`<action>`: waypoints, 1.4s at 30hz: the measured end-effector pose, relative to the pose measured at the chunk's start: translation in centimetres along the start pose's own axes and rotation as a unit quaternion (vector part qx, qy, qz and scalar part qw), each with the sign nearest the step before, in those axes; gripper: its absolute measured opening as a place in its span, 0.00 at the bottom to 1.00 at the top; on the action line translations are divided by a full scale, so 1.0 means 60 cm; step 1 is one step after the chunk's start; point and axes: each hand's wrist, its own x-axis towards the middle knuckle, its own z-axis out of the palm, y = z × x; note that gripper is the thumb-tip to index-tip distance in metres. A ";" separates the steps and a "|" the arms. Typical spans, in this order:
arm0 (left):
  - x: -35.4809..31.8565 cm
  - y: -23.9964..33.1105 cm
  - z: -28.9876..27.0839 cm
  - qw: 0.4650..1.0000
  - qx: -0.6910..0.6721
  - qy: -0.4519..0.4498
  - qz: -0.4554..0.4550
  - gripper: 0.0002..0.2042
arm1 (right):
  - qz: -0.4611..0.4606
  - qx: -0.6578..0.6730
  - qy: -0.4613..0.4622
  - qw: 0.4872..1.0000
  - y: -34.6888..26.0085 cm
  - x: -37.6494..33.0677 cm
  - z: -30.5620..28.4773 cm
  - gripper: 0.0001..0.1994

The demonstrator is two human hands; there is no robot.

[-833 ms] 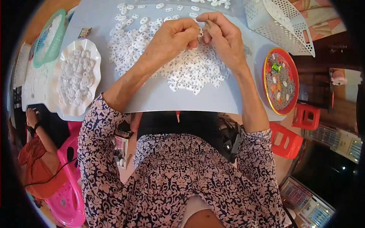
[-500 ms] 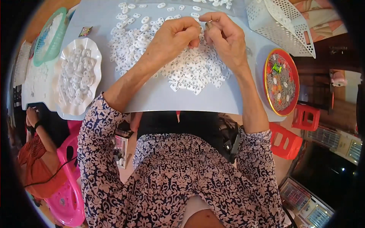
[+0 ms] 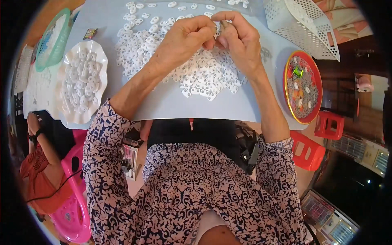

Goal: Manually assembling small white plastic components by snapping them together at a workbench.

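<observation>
A spread-out pile of small white plastic pieces with holes (image 3: 208,77) lies on the pale table beneath my hands. My left hand (image 3: 190,34) is closed in a pinch on one such white piece (image 3: 217,29), seen edge-on between the fingertips. Facing it, my right hand (image 3: 241,41) has thumb and fingers bent together against the same spot. Whatever else is in its fingers is too small and hidden to make out.
On the left stands a white scalloped dish (image 3: 103,77) of rounded white pieces, beyond it a green basket (image 3: 65,45). To the right are a red gold-rimmed dish (image 3: 287,96) of small grey parts and a white perforated basket (image 3: 281,24). Another person's arm (image 3: 48,145) shows at far left.
My fingertips have drawn closer together, and a white piece now shows between them. The right hand has shifted slightly left.
</observation>
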 end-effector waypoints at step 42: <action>-0.005 -0.007 0.017 0.996 -0.067 0.032 0.041 0.09 | 0.020 0.044 0.006 0.999 0.008 0.003 -0.011 0.10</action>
